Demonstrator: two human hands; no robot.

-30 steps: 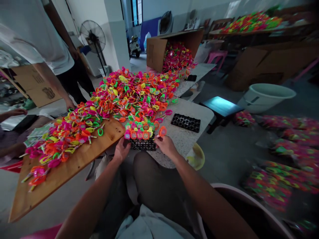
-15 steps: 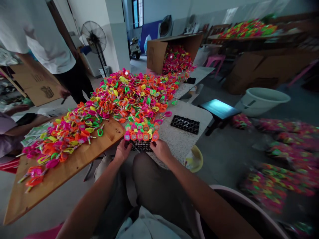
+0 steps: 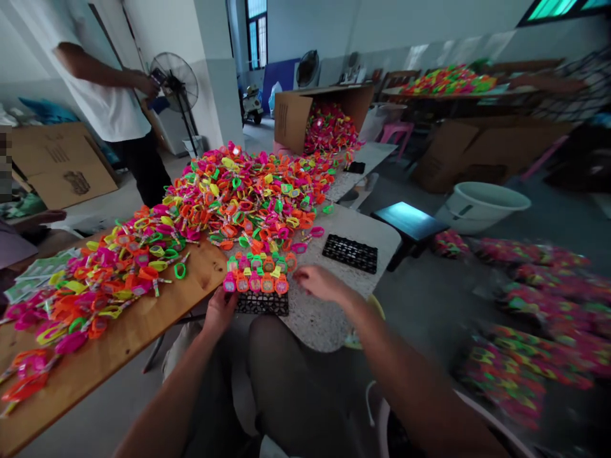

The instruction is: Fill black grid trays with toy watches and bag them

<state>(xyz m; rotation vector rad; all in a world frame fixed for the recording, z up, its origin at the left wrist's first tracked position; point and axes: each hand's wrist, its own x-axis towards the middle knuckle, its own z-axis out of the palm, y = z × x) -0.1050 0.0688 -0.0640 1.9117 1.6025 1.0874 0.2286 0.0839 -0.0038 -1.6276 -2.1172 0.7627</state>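
Note:
A black grid tray (image 3: 262, 304) lies at the near edge of the speckled table. Toy watches (image 3: 255, 283) in pink and orange stand in a row across it, with more green, yellow and orange ones behind. My left hand (image 3: 222, 310) is closed at the tray's left edge, by the end pink watch. Just right of the tray, my right hand (image 3: 319, 283) hovers apart from it, fingers loosely bent and holding nothing I can see. Beyond both hands rises a large heap of toy watches (image 3: 258, 191) in bright colours.
Another black grid tray (image 3: 350, 253) lies on the table at right. A cardboard box (image 3: 292, 121) spills more watches at the back. The wooden board (image 3: 210, 270) extends left under the heap. A person in a white shirt (image 3: 107, 83) stands at left; bagged watches (image 3: 515, 369) cover the floor at right.
My right hand has let go of the tray's right side and moved off to the right. My left hand remains at the left edge. The camera view has shifted.

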